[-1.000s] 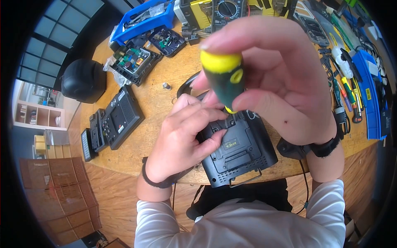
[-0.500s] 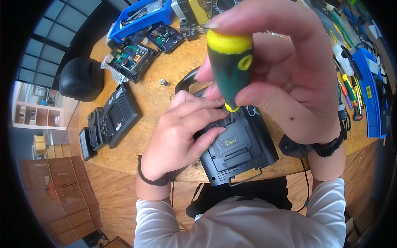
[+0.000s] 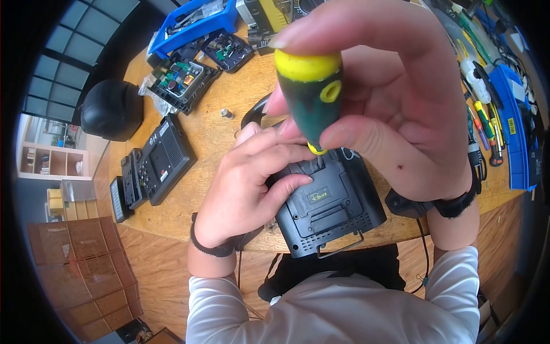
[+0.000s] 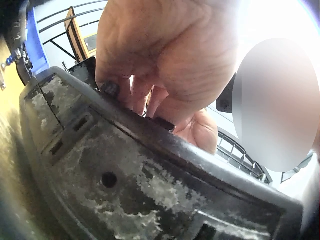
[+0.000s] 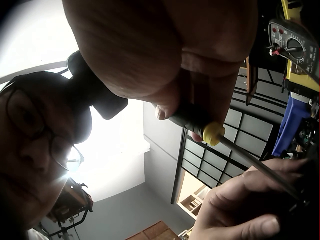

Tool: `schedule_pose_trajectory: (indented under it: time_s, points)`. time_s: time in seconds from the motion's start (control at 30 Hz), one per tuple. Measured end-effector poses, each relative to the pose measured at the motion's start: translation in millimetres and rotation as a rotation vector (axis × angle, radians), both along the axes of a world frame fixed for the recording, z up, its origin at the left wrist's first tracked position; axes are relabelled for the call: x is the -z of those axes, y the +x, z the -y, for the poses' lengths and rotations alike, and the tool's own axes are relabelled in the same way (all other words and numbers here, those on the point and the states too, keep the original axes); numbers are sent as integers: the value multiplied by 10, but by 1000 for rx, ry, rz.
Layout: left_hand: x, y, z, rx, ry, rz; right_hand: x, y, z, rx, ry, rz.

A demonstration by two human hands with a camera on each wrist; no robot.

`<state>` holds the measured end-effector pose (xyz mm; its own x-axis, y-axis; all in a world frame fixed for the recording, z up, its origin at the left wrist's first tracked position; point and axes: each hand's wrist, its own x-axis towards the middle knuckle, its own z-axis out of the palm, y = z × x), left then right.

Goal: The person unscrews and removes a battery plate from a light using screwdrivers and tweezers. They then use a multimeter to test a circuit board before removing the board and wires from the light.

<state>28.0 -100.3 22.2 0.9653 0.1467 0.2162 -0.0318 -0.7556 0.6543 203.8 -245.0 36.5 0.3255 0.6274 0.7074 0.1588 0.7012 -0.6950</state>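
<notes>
My right hand (image 3: pixel 395 103) holds a screwdriver (image 3: pixel 312 109) with a dark green and yellow handle, fingertips around its butt end and thumb low on the grip. The screwdriver stands nearly upright over a black device (image 3: pixel 358 195) with a "Rolux" label on its back plate. In the right wrist view its metal shaft (image 5: pixel 255 162) runs down to the dark casing. My left hand (image 3: pixel 240 180) rests on the device, with fingers beside the shaft and thumb on the plate. The left wrist view shows the device's worn, scuffed side (image 4: pixel 145 185) beneath that hand.
Left on the wooden table lie a black panel unit (image 3: pixel 166 157), an opened casing with circuit boards (image 3: pixel 180 83) and a small metal cylinder (image 3: pixel 227 113). A blue tray (image 3: pixel 195 28) of parts stands behind. Hand tools and a blue bin (image 3: pixel 513 126) sit at the right.
The screwdriver and right hand came nearer the camera, then the handle leaned slightly left. The shaft stays at the same spot on the device, and the left hand has barely moved.
</notes>
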Motion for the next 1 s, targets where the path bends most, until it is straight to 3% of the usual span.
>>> schedule_pose_trajectory:
  time_s: [0.53, 0.73, 1.0]
  points:
    - [-30, 6, 3, -1, 51, -5, -13, 104, -72, -7, 18, 96]
    - [57, 5, -25, 26, -127, 19, -21, 16, -51, -9, 27, 132]
    - [32, 39, -59, 69, 17, 131, -26, 67, -68, -16, 38, 182]
